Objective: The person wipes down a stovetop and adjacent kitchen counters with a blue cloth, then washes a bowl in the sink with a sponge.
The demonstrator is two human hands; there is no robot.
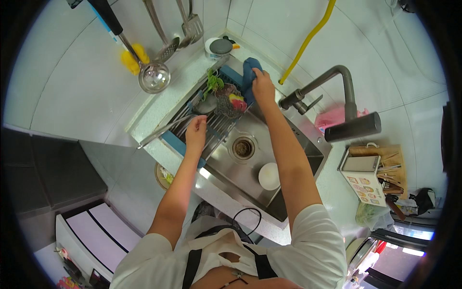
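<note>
A roll-up drying rack [211,138] with blue ends lies across the left part of the steel sink [216,166]. On it are a ladle [206,104], a wire scourer [226,107], a red and yellow item [237,102] and green leaves [213,83]. My left hand [196,132] is closed with its fingertips at the ladle's long handle, beside its bowl. At the rack's far right end my right hand [263,86] grips a dark blue cloth [250,77], bunched up. A white bowl [269,176] sits in the sink basin, below my right forearm.
A dark faucet [344,91] arches at the right, beside a pink cloth [332,119]. A white tub [217,48] stands in the far corner. Another ladle [154,77] and spatulas hang on the left wall. A utensil holder [363,178] stands on the right counter.
</note>
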